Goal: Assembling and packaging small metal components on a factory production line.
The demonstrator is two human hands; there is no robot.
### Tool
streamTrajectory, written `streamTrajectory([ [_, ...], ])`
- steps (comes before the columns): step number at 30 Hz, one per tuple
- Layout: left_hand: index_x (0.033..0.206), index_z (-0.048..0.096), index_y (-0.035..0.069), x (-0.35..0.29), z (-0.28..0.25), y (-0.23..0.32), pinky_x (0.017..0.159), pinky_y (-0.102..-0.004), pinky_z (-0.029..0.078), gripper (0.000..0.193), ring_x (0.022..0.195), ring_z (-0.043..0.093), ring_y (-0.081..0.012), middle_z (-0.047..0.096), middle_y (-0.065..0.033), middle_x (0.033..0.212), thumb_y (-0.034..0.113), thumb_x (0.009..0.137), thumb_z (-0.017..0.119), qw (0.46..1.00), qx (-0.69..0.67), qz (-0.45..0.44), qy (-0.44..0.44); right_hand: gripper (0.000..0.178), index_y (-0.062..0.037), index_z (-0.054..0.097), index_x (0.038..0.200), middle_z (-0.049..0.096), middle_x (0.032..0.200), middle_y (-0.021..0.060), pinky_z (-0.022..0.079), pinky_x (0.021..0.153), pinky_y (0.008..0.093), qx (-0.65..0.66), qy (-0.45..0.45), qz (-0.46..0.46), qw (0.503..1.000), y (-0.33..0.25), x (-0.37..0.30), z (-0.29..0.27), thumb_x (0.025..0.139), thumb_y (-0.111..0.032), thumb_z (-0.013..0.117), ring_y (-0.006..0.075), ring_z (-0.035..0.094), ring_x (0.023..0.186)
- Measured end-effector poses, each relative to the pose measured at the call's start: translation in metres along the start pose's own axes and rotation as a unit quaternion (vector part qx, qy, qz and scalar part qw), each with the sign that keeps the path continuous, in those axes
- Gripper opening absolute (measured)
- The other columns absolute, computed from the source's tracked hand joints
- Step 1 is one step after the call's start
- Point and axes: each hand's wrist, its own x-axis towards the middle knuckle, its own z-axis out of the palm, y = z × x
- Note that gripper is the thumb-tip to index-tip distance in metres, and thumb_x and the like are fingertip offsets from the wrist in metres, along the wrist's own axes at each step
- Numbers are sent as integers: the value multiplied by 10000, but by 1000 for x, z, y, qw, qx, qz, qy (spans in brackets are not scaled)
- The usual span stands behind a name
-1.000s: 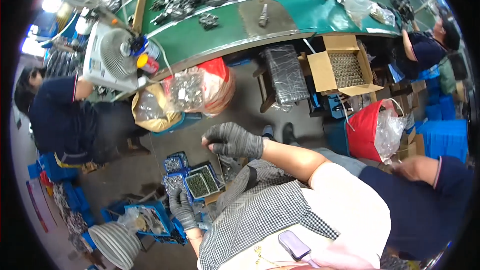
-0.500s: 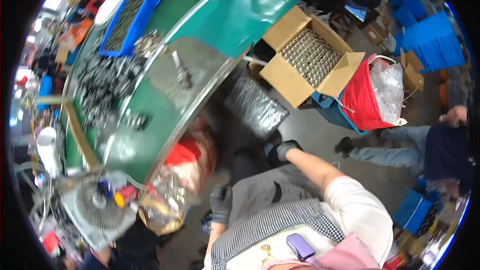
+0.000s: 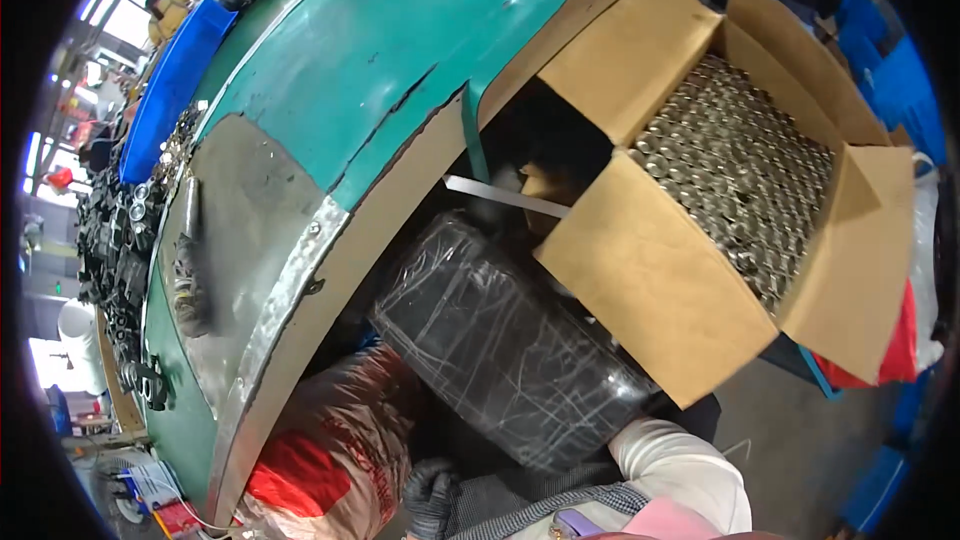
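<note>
Just before the film-wrapped seat, the left hand curls closed; the hidden right hand's grip cannot be told. Right of the seat, the cardboard carton looks full, unclosed.

Stool between workbench, left, and carton, right; parts inside.

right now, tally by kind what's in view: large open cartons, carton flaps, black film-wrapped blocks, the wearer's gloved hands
Large open carton: 1
Carton flaps: 4
Black film-wrapped block: 1
Gloved left hand: 1
Total: 7
</note>
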Motion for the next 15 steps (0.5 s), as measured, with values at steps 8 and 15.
streamTrajectory([
  [8,915,597,-5,21,16,47,633,-252,456,101,705,560,-139,580,-59,832,24,834,545,995,24,21,-100,433,-110,636,973,607,1025,184,413,871,393,65,-180,-4,981,61,-36,-74,787,-467,476,309,566,995],
  [15,960,581,-1,-29,-36,200,688,-257,456,118,743,554,-140,584,-52,851,26,851,544,978,-84,20,-191,412,-95,637,942,607,1004,180,428,844,392,239,-338,207,886,68,-207,-364,761,-452,539,299,575,958],
])
